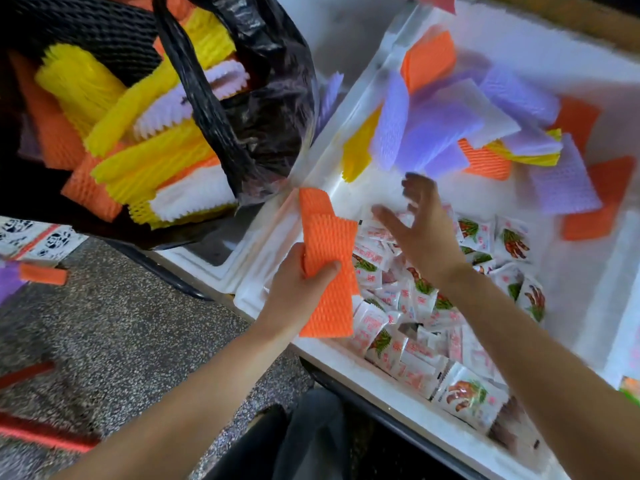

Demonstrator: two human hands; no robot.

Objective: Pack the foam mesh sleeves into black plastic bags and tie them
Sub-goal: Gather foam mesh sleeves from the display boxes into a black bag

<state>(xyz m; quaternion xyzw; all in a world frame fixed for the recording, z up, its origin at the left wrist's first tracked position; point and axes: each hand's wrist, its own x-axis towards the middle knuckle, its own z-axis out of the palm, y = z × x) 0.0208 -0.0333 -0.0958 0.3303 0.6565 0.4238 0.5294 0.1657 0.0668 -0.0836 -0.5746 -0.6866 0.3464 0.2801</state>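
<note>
Orange foam sleeve [328, 237] gripped in the left hand [294, 289]; right hand [422, 230] (blurred) seemingly spread, empty, just beside it.

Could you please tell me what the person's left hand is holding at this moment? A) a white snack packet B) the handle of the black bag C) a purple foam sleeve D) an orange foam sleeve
D: the left hand grips an orange foam sleeve beside the white foam box, while the right hand is spread open and holds nothing.

Left hand [301, 289] gripping — right hand [415, 223] seemingly splayed.
</note>
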